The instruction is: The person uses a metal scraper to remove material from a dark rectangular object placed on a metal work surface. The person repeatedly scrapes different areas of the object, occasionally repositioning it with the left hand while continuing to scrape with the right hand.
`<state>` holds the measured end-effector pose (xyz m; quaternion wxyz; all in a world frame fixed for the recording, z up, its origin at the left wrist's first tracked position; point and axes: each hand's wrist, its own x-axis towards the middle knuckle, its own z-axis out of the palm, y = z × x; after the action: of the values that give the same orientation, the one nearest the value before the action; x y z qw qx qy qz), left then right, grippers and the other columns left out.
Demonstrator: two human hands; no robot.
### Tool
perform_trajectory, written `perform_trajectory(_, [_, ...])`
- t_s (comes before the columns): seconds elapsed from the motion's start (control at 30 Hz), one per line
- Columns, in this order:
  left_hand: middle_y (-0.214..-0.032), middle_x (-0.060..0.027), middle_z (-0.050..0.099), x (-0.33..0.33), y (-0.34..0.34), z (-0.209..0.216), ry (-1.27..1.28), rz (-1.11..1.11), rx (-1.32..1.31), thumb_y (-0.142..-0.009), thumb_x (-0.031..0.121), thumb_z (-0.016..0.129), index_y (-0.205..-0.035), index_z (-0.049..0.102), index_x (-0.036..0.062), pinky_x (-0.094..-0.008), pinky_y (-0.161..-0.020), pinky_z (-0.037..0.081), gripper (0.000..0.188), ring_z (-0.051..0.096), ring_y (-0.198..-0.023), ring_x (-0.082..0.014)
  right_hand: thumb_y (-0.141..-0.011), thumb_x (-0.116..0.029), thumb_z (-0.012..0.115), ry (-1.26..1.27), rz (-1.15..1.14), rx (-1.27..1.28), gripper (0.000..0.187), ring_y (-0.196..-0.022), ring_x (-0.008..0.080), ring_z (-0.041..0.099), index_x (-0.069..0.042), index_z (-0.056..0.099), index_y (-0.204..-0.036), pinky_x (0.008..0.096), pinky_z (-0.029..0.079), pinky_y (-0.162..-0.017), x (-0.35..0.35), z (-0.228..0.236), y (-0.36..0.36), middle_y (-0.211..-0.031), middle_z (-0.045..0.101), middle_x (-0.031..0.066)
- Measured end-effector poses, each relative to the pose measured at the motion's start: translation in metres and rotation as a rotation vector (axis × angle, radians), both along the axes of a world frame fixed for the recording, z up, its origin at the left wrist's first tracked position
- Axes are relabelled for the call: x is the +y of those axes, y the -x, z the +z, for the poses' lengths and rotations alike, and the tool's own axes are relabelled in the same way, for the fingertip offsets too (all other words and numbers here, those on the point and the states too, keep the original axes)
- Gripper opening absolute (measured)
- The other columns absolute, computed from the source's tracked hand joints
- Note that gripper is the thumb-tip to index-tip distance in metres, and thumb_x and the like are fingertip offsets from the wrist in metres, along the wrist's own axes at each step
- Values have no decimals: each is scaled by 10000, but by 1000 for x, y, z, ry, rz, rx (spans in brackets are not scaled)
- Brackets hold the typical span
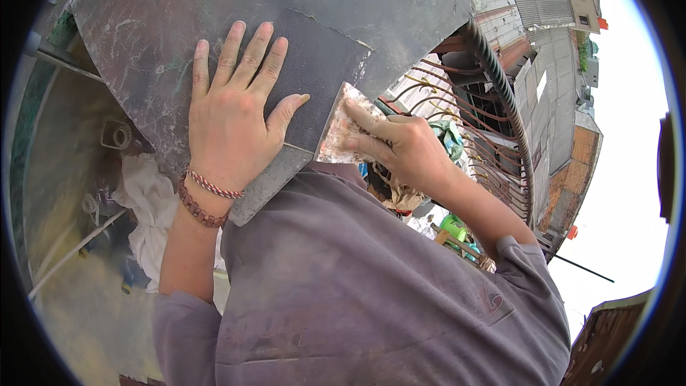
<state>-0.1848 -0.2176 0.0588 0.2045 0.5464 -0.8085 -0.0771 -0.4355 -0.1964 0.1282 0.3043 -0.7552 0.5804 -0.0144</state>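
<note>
My left hand (234, 106) lies flat with fingers spread, partly over a dark, rough-looking sheet like sandpaper (314, 64) and partly on the scuffed dark board (143, 64) beneath it. In my right hand (404, 144) is a flat plate mottled white and brown (346, 129), pinched between thumb and fingers. The plate's straight left edge meets the sheet's right side, near its lower corner. Below the sheet, a grey strip (275, 182) of the board's surface shows beside my left wrist.
A curved metal railing (504, 93) with thin bars runs along the right, with corrugated roofs (539, 0) beyond. White cloth (150, 207) and a pale rod (78, 251) lie at lower left. Something bright green (454, 227) sits below my right forearm.
</note>
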Motion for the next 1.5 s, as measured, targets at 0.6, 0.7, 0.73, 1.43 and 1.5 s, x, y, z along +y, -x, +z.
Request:
perform_trajectory(0.6, [-1605,-53,447,1,-3,3,-29,4,-11,-960,450,650,-1512,520,143,-574,-1249,176,645,321,-1526,-310,-956,-386,704,-145,-320,13,486,-620,288,684,-80,679,-1334,418,531,-642,-36,-5,-2,-694,657,219])
perform_trajectory(0.7, [-1601,-53,452,-1,0,4,-41,-11,-9,-957,450,654,-1506,528,144,-573,-1247,177,641,322,-1526,-309,-953,-301,730,102,49,-42,486,-632,202,687,-68,651,-1372,335,564,-687,10,-11,-7,-685,669,191])
perform_trajectory(0.73, [-1594,-49,462,-3,0,4,-26,-5,-1,-958,459,647,-1490,545,139,-565,-1251,177,629,327,-1523,-302,-947,-303,735,116,167,-44,497,-640,204,695,-69,647,-1377,340,566,-701,15,-13,-2,-685,670,186])
perform_trajectory(1.43, [-1586,-59,472,0,0,-2,5,-6,-40,-966,476,636,-1482,555,137,-582,-1246,175,622,340,-1517,-308,-915,-442,730,126,-10,-71,551,-679,343,716,-154,658,-1380,403,552,-664,10,-26,1,-727,694,202])
perform_trajectory(1.5, [-1582,-68,475,0,1,2,22,-6,-42,-974,484,625,-1480,557,137,-588,-1242,180,618,346,-1512,-318,-922,-452,720,165,58,-152,520,-672,351,707,-175,673,-1360,418,544,-648,13,-21,6,-740,699,203])
